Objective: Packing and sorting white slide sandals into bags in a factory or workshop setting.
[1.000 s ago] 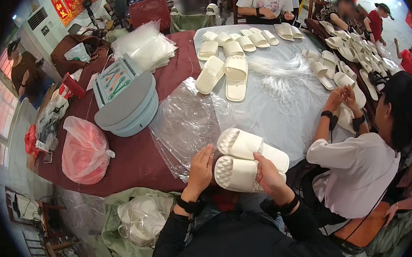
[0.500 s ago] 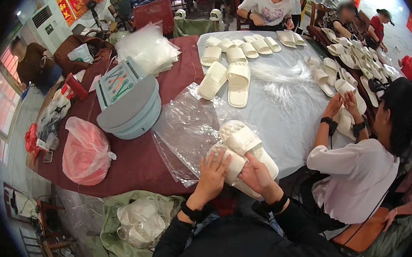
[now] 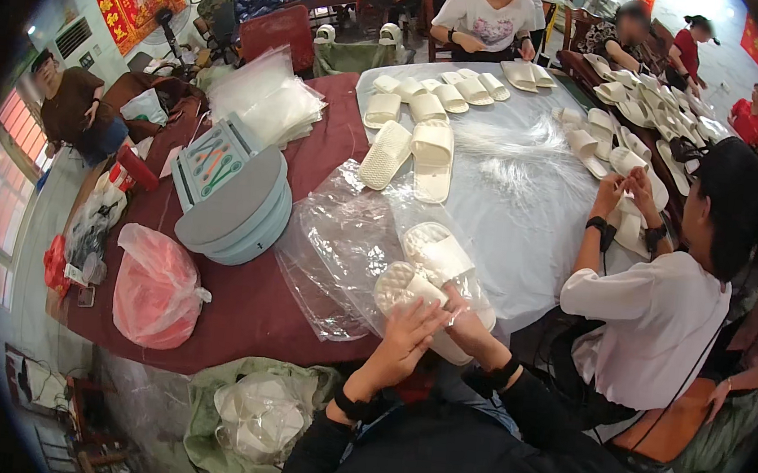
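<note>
Two cream slippers lie side by side near the table's front edge, toes pointing away from me. My left hand (image 3: 410,336) rests on the strap of the nearer-left slipper (image 3: 395,285), its fingers stretched out. Beside it, my right hand (image 3: 472,328) grips that slipper at the strap; its fingertips are partly hidden. The other slipper (image 3: 438,249) lies just beyond my right hand. Clear plastic bags (image 3: 332,255) spread to the left and up around the slippers; whether the slippers are inside one, I cannot tell.
A grey-blue machine (image 3: 235,210) and a pink plastic bag (image 3: 156,289) stand at left, with a stack of clear bags (image 3: 265,96) behind. More cream slippers (image 3: 431,155) lie farther off. At right, a co-worker (image 3: 653,297) handles slippers. A green sack (image 3: 210,420) sits below the edge.
My left hand has slid right and toward me, from the slipper's left side onto its strap, close against my right hand. Clear plastic now shows farther right around the slippers.
</note>
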